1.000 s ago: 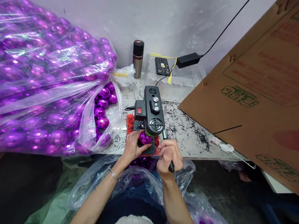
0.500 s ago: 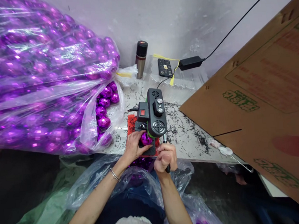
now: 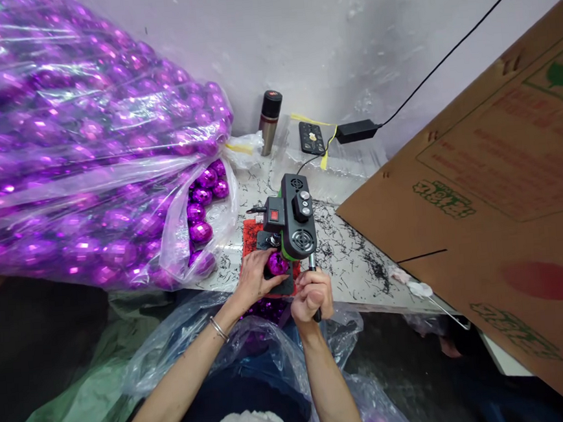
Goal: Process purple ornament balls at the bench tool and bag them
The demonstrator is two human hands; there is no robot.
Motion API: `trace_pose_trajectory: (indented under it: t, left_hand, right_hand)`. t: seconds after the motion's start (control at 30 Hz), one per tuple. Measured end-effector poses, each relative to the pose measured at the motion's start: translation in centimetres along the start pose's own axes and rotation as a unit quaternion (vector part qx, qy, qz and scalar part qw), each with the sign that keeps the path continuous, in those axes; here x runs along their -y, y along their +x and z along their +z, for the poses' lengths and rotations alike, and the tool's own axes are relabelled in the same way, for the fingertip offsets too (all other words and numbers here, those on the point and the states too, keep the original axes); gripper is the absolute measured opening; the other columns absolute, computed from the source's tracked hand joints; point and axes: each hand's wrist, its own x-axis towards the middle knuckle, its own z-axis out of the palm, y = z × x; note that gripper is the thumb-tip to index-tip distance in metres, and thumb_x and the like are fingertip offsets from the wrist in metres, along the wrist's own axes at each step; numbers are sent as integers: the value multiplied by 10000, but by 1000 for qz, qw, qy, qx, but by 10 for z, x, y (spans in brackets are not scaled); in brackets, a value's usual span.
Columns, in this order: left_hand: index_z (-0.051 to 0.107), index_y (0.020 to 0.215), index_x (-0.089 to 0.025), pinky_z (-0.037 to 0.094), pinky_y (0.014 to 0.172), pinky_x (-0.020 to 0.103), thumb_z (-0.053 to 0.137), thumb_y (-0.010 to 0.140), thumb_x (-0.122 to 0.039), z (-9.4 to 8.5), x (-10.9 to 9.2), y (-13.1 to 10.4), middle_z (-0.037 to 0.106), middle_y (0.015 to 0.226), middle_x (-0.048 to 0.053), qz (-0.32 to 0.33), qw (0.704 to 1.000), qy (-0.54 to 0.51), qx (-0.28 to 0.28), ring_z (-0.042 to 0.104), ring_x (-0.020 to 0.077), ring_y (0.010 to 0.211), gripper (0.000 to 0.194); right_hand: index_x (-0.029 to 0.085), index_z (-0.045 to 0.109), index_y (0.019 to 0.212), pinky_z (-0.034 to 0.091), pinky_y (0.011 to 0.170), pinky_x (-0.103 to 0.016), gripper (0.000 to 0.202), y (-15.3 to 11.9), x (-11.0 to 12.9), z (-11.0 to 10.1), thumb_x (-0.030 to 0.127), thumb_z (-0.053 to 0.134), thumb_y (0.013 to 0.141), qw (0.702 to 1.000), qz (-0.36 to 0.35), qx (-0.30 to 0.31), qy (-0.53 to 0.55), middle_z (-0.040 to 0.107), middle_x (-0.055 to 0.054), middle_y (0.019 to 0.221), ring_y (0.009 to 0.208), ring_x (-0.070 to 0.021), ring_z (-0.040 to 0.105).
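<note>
A shiny purple faceted ball (image 3: 278, 263) sits under the front end of a small black bench drill press (image 3: 298, 216). My left hand (image 3: 257, 278) grips this ball from its left side, thumb in front and fingers behind. The fingers of my right hand (image 3: 311, 294) are wrapped round the black-ended lever handle (image 3: 317, 314) at the machine's right side. Beneath the machine lies a red mat (image 3: 250, 234). The spot where the tool meets the ball is hidden by the machine's head.
A big clear bag (image 3: 87, 155) of purple balls fills the left, its mouth showing several loose balls. A cardboard box (image 3: 481, 208) leans in at right. Behind stand a flask (image 3: 270, 122), a phone (image 3: 311, 138) and a power adapter (image 3: 356, 131). Black shavings (image 3: 343, 245) litter the table (image 3: 356, 289).
The view has shifted slightly, so the background sits a little lower. Both hands keep their places on the ball and the lever handle.
</note>
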Motion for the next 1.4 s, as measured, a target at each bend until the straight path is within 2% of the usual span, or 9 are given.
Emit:
trace_pose_trajectory:
  t: [0.43,0.6,0.73,0.83,0.9,1.0,1.07,1.17,1.4]
  left_hand:
    - [688,1397,-220,561,1061,511,889,886,-487,4,2,6,794,1247,131,13,1000,-18,-13,734,347,1199,610]
    - [666,1435,-209,567,1089,545,887,894,-514,3,0,6,782,1292,147,23,999,-30,-12,731,356,1230,659]
    - [611,1518,-212,524,1174,607,881,899,-526,-2,-10,-25,736,1419,189,43,999,-19,-13,691,387,1345,746]
    - [550,1590,-215,502,1211,627,881,861,-625,-18,-19,-54,666,1536,222,65,998,3,-5,638,412,1435,899]
    - [534,1605,-213,526,1194,604,794,952,-588,-38,-19,-58,661,1551,219,79,996,18,-34,641,393,1437,797]
    - [628,1508,-222,562,1149,550,537,1106,-310,-81,-4,-30,752,1415,169,66,990,63,-108,706,326,1330,421]
    - [692,1414,-203,580,1106,541,433,1096,-191,-113,15,3,783,1314,168,7,986,114,-121,735,316,1234,410]
    - [750,1260,-157,605,1000,551,523,1023,-182,-148,45,46,786,1171,194,-105,973,203,-17,741,366,1117,329]
    - [750,1187,-205,606,995,445,747,814,-178,-164,65,73,719,1206,133,-104,973,170,113,758,295,1005,375]
  right_hand:
    - [250,461,724,528,668,-325,454,0,-5,-2,370,378,1154,997,-30,20,-64,554,40,744,627,-125,592]
    - [249,469,714,469,600,-294,440,28,18,-1,281,377,1143,997,51,-2,-62,530,37,708,628,-127,566]
    - [238,495,678,484,633,-295,472,52,36,-5,340,452,1137,991,126,16,-51,551,35,683,632,-123,564]
    - [228,524,669,467,601,-285,474,52,37,-9,334,484,1129,994,100,26,-45,583,26,685,617,-120,570]
    - [227,527,660,460,587,-281,475,45,33,-10,321,490,1125,996,76,24,-50,570,27,666,621,-127,587]
    - [231,518,649,461,591,-283,479,36,27,-8,305,487,1121,997,62,11,-51,548,28,649,642,-139,608]
    - [232,518,652,460,599,-286,473,34,26,-6,292,485,1120,997,61,12,-45,547,27,654,651,-141,607]
    - [230,518,658,442,596,-281,460,35,27,-5,255,482,1115,998,51,12,-35,550,29,667,653,-134,591]
    - [236,513,683,437,597,-288,429,34,28,-5,219,459,1109,998,46,18,-42,571,26,689,668,-136,605]
